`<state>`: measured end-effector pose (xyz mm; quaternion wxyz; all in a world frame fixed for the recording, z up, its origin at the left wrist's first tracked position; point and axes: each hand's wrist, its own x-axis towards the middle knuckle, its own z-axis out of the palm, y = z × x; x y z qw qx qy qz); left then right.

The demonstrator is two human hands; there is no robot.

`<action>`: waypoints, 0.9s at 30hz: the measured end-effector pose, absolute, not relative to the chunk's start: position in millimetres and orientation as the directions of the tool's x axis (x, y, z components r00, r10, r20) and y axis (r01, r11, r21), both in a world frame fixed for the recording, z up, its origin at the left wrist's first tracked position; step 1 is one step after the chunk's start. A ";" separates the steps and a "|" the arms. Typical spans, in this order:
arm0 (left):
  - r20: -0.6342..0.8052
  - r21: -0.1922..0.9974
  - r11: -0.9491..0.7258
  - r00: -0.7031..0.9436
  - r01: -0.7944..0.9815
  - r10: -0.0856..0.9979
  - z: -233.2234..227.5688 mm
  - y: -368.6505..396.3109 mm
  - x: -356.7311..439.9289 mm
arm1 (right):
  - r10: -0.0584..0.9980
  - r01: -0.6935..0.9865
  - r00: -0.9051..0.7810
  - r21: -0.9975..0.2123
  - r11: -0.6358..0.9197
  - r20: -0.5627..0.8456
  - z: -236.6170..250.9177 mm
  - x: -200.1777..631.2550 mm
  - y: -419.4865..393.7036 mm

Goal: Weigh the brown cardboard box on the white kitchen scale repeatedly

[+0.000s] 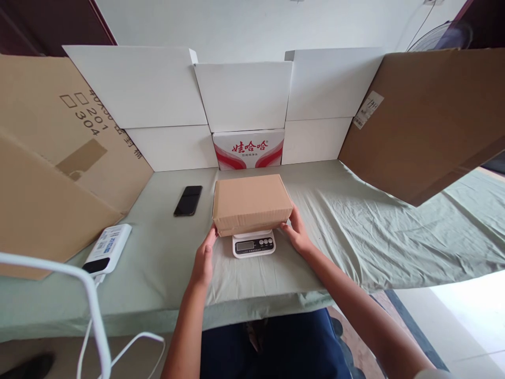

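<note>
A closed brown cardboard box (252, 202) rests on top of a white digital kitchen scale (254, 245), hiding the scale's weighing plate. The scale's small display and its round buttons face me; I cannot read any figure on it. My left hand (204, 258) touches the box's near left corner, its fingers partly hidden along the side. On the other side, my right hand (296, 231) holds the near right corner, thumb at the front and fingers around the side. Between them the two hands hold the box from both sides.
A black phone (188, 200) lies left of the box, and a white power bank (107, 248) with a cable sits farther left. White boxes (242, 97) and a red-and-white carton (248, 149) line the back. Large cardboard boxes (426, 116) flank the green cloth (165, 273).
</note>
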<state>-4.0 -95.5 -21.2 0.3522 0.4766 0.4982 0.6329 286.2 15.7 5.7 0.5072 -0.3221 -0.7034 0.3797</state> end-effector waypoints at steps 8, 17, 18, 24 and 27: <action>0.255 0.966 -0.259 -0.296 0.025 0.921 -23.4 -94.2 -5.1 | 0.832 0.070 -0.271 -0.853 0.518 0.484 6.0 284.9 16.3; 0.261 0.964 -0.263 -0.295 0.033 0.919 -19.2 -93.3 -3.8 | 0.833 0.075 -0.269 -0.852 0.518 0.483 -1.9 283.1 18.9; 0.262 0.964 -0.264 -0.296 0.032 0.918 -15.4 -92.4 -3.9 | 0.831 0.070 -0.273 -0.852 0.519 0.484 0.2 282.8 19.7; 0.316 0.946 -0.322 -0.329 0.037 0.890 26.5 -52.3 -11.4 | 0.802 -0.002 -0.293 -0.839 0.544 0.520 35.7 269.2 47.0; 0.310 0.942 -0.335 -0.380 0.000 0.871 38.1 -5.4 -14.7 | 0.791 -0.084 -0.272 -0.833 0.547 0.548 42.7 254.2 79.1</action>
